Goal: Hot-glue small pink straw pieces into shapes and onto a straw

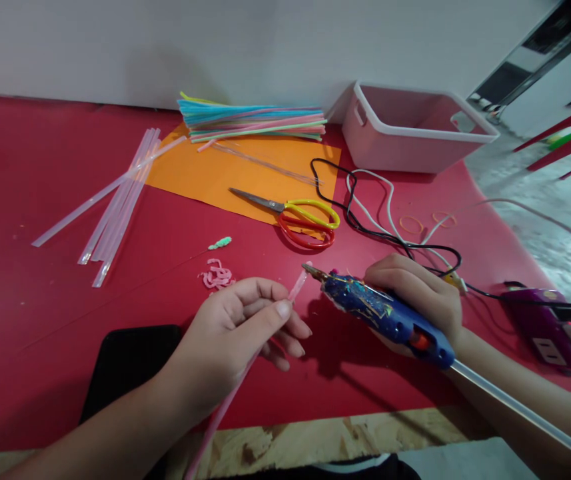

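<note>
My left hand (250, 320) pinches a long pink pipe cleaner (220, 417) between thumb and fingers. Its glossy upper end (299, 283) sticks up past the fingertips, and its lower part hangs toward the front edge. My right hand (418, 293) is wrapped round a blue, glue-smeared hot glue gun (380, 310). The metal nozzle (314, 271) points left, at the pipe cleaner's tip; whether they touch I cannot tell. A clear glue stick (520, 407) juts from the gun's rear. The trigger is hidden. Just beyond my left hand lie curled pink scraps (216, 275) and a small green fuzzy piece (220, 243) on a thin wire.
Yellow-and-red scissors (310, 217) lie on orange paper (270, 163), before a bundle of coloured pipe cleaners (255, 123). Glue sticks (120, 200) are at left. A pink bin (415, 140), cables (390, 230) and a purple power strip (540, 327) stand right. A black phone-like slab (128, 363) is beside my left forearm.
</note>
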`<state>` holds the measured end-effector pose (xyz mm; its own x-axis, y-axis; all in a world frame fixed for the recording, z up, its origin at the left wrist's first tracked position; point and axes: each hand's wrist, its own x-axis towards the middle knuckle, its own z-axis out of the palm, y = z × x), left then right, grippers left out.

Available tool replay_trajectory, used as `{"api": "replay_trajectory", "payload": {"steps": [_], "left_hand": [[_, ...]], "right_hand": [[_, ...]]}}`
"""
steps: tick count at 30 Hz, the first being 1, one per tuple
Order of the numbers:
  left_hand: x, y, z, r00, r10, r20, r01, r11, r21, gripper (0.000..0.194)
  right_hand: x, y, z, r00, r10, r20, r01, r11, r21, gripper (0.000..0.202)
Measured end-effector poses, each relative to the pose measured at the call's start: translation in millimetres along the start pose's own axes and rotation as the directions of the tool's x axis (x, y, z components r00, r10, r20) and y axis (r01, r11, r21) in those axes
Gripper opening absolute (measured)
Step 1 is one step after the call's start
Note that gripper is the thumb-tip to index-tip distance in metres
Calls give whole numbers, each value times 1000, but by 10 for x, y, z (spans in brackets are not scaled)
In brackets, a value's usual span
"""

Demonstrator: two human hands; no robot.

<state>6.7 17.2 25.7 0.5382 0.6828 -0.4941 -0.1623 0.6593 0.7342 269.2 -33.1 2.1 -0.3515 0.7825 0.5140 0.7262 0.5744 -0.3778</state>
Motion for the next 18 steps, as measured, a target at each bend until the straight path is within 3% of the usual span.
{"api": "replay_trajectory", "payload": {"steps": [7, 13, 18], "left_hand": [[5, -5, -7, 999, -26, 30, 28, 999, -47, 13], [6, 14, 7, 997, -49, 52, 53, 995, -86, 8], [26, 14, -4, 991, -75, 111, 94, 980, -178, 9]], "right_hand": [[23, -31, -6, 994, 92, -63, -93, 996, -10, 19], [-27, -11, 29, 999, -31, -36, 33, 997, 76, 12], [-26, 4, 46, 997, -80, 3, 80, 996, 36, 15]]}}
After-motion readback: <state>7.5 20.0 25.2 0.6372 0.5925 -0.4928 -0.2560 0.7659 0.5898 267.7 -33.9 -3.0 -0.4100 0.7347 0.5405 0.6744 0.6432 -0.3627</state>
